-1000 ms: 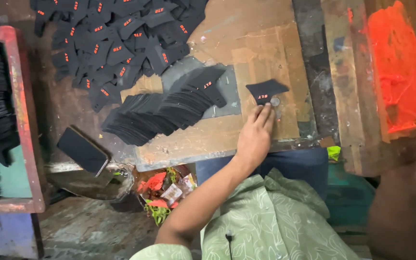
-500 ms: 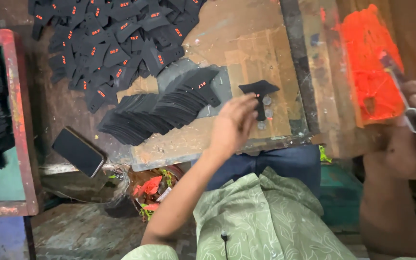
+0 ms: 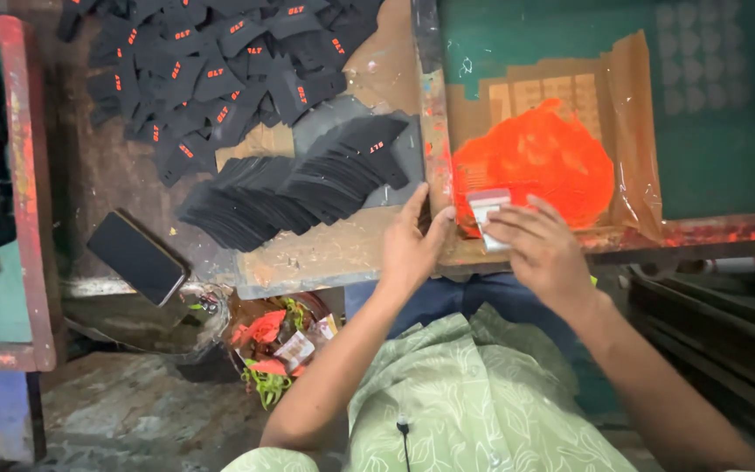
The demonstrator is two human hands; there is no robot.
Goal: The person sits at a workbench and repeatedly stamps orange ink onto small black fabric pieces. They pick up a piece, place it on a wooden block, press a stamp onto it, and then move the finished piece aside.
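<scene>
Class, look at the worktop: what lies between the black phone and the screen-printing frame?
In the head view, a fanned row of black fabric pieces lies between the phone and the frame.

Worn wooden worktop (image 3: pixel 325 253), rough and scuffed, stained with dried paint. Black pieces (image 3: pixel 308 179) fanned in a stack, matt, looked like cloth or thin leatherette; looser black pieces with small glossy orange print (image 3: pixel 211 61) heaped behind. Printing screen (image 3: pixel 701 114) of fine green mesh, dull and slightly sheer, in a paint-crusted wooden frame (image 3: pixel 425 105). Brown tape (image 3: pixel 631 131) along the mesh, shiny and wrinkled. Orange ink (image 3: pixel 539 162), thick, wet-looking, glossy. Small squeegee (image 3: pixel 488 214), pale and smooth, probably plastic, under the right hand (image 3: pixel 539 249). Phone (image 3: pixel 137 258) with glossy black glass. Green patterned shirt (image 3: pixel 474 402), soft woven cloth, matt.
</scene>
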